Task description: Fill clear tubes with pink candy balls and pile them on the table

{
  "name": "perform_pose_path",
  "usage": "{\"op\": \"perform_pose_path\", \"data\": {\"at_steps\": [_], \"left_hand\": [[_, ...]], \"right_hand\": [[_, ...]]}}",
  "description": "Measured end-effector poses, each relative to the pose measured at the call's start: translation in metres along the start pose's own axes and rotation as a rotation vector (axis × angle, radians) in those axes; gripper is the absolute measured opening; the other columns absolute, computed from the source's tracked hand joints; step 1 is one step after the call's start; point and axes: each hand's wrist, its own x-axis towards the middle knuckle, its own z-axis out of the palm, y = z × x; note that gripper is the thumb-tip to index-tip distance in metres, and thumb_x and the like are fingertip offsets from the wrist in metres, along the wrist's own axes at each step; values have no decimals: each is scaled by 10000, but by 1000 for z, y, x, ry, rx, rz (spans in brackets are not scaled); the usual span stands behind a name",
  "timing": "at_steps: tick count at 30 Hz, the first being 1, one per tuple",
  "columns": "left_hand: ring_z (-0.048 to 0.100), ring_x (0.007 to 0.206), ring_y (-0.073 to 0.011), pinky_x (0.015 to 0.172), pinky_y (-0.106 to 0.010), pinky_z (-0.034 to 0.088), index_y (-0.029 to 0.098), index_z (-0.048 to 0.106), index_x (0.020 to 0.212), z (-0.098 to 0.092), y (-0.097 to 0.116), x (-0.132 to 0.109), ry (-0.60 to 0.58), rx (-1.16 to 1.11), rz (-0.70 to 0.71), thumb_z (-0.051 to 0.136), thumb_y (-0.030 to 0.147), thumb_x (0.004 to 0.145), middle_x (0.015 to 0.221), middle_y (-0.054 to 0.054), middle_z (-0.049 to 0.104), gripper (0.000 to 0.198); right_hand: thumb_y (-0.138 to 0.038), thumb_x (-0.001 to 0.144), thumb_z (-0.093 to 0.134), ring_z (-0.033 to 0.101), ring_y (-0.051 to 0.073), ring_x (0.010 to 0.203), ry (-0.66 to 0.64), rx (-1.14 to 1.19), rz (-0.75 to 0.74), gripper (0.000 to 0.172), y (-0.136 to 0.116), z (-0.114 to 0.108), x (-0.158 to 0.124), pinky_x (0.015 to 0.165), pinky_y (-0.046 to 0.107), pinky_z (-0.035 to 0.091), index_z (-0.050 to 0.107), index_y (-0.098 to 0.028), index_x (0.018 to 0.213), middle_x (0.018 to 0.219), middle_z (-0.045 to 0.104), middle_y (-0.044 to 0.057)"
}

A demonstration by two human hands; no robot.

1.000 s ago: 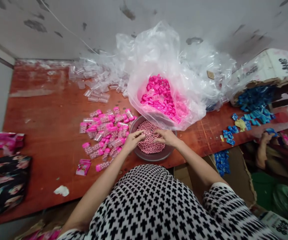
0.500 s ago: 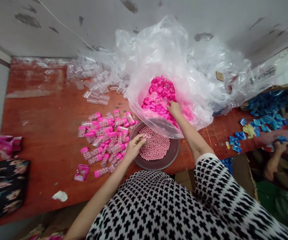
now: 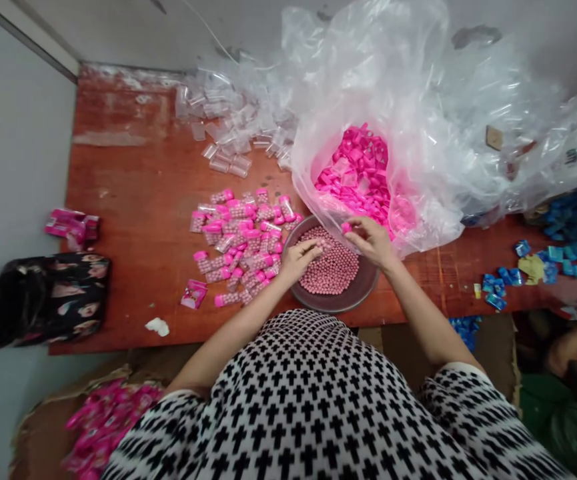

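Observation:
A dark round bowl (image 3: 363,293) full of small pink balls (image 3: 332,267) sits at the near edge of a red-brown table (image 3: 133,180). My left hand (image 3: 298,259) curls over the bowl's left side, closed on a small clear tube that lies among the balls. My right hand (image 3: 372,240) hovers over the bowl's far rim and pinches a pink cap (image 3: 346,227). Just behind it, an open clear plastic bag (image 3: 368,87) holds a heap of pink caps (image 3: 358,173). Filled pink-capped tubes (image 3: 241,243) lie in a pile left of the bowl.
Empty clear tubes (image 3: 228,143) are scattered at the table's back. Pink packets (image 3: 71,225) and a dark patterned bag (image 3: 43,300) lie at the left. Blue wrapped pieces (image 3: 543,257) spread at the right, where another person's arm (image 3: 575,337) shows. A box of pink packets (image 3: 103,420) stands below left.
My right hand has come back from the bag of caps to the bowl, now pinching a pink cap. My left hand stays at the bowl. The view has shifted right.

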Motion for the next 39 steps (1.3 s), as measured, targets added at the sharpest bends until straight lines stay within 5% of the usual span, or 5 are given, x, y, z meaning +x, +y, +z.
{"op": "perform_pose_path", "data": {"at_steps": [4, 18, 26, 31, 39], "left_hand": [[640, 1017, -231, 932, -374, 491, 189, 688, 1082, -1, 7, -12, -84, 89, 117, 663, 435, 732, 1100, -57, 695, 428], [658, 983, -234, 927, -378, 489, 211, 741, 934, -5, 13, -50, -45, 196, 298, 646, 391, 756, 1029, -67, 718, 270], [677, 849, -217, 809, -387, 539, 149, 684, 1076, -5, 13, -45, 61, -250, 23, 719, 535, 629, 1015, -85, 716, 591], [660, 931, -238, 902, -402, 505, 179, 733, 963, -12, 15, -47, 9, -17, 103, 717, 499, 652, 1000, -78, 724, 446], [606, 1045, -226, 950, -410, 480, 238, 745, 910, -8, 14, -44, -55, 213, 391, 644, 389, 765, 978, -71, 715, 233]], "right_hand": [[-358, 879, 530, 598, 180, 886, -71, 8, -172, 254, -33, 22, -24, 804, 309, 464, 613, -227, 1080, 985, 653, 56], [-320, 910, 464, 561, 195, 786, -112, -109, -273, 219, -50, 38, -63, 745, 333, 471, 620, -202, 1008, 819, 588, 78], [-453, 712, 707, 643, 188, 876, -27, 756, 195, 459, -59, 43, -64, 875, 398, 499, 605, -256, 1114, 991, 671, 37], [-430, 600, 787, 659, 164, 726, 24, 1061, 444, 390, -49, 50, -66, 753, 362, 552, 653, -215, 895, 811, 685, 9], [-311, 669, 700, 643, 173, 837, -409, 1371, 735, 286, -57, 49, -59, 794, 384, 553, 660, -165, 911, 892, 696, 44]]}}
